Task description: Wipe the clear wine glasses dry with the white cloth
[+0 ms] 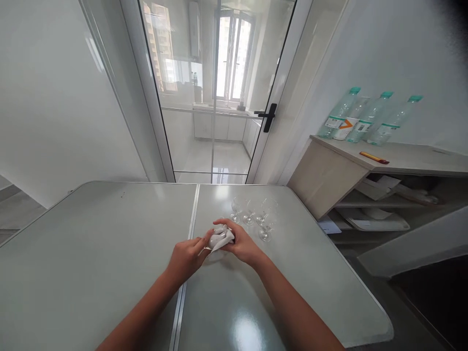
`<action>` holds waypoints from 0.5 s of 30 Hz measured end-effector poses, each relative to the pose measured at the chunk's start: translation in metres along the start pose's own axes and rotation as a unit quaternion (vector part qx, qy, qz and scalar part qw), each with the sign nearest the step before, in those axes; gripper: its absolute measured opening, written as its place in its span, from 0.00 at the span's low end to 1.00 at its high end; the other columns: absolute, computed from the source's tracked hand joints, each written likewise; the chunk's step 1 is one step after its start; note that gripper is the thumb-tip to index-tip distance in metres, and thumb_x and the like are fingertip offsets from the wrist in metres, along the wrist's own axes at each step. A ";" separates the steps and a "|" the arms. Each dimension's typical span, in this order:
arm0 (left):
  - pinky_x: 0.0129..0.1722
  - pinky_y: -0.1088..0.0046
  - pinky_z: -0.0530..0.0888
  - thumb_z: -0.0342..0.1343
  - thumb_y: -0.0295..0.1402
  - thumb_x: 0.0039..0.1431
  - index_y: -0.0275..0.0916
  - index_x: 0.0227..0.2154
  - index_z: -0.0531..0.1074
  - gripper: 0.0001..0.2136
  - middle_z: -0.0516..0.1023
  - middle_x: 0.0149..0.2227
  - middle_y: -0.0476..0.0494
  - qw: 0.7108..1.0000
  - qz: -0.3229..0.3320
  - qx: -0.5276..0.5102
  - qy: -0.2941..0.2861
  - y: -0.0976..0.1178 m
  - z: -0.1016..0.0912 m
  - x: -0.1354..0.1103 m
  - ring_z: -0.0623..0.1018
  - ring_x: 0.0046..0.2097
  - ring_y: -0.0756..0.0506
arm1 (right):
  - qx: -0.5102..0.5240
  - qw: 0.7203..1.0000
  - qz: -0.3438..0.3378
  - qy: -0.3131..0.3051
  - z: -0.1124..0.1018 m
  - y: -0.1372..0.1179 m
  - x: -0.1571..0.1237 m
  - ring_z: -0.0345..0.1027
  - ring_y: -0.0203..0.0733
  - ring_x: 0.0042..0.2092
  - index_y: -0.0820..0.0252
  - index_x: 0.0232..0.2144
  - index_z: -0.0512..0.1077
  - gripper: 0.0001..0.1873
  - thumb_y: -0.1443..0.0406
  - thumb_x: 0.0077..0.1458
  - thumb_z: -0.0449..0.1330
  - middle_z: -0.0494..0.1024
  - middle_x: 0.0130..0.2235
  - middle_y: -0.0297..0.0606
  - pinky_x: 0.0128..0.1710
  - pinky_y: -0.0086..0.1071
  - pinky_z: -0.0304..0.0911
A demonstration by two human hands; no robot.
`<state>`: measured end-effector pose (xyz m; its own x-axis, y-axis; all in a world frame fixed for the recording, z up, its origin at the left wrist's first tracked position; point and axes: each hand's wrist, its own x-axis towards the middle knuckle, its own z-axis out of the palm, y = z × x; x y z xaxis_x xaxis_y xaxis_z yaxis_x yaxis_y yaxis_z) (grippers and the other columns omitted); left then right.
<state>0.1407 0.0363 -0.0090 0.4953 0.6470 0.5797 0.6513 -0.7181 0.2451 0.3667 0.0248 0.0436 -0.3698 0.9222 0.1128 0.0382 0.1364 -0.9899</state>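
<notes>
My left hand (188, 256) and my right hand (241, 243) meet over the table, fingers closed on a crumpled white tissue (224, 239). The left fingers press on it from the left, while the right hand curls round its far and right side. Something clear and shiny, perhaps part of a glass, shows faintly at the tissue; the fingers hide most of it. Just beyond and to the right of my right hand stand several clear stemmed glasses, among them a near one (265, 235) and one at the back left (236, 205).
The pale table (109, 253) has a metal seam (179, 312) running away from me. Behind it is a glass door (215, 126) with a black handle (269, 117). On the right, a wooden shelf unit (336, 180) carries several plastic bottles (371, 119) and a yellow-red stick-like item (373, 157).
</notes>
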 end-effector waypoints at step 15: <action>0.30 0.78 0.66 0.60 0.39 0.66 0.47 0.63 0.69 0.24 0.79 0.27 0.53 0.997 -0.013 -0.004 0.078 0.003 0.000 -0.004 0.72 0.24 0.53 | -0.305 0.868 -0.258 0.295 0.018 0.014 -0.009 0.70 0.47 0.40 0.54 0.38 0.70 0.11 0.72 0.56 0.53 0.74 0.37 0.40 0.43 0.39 0.65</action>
<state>0.1408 0.0321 -0.0107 0.3829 0.6181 0.6866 0.6578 -0.7042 0.2671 0.3539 0.0124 0.0269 0.0479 0.6811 0.7306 0.5602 0.5873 -0.5842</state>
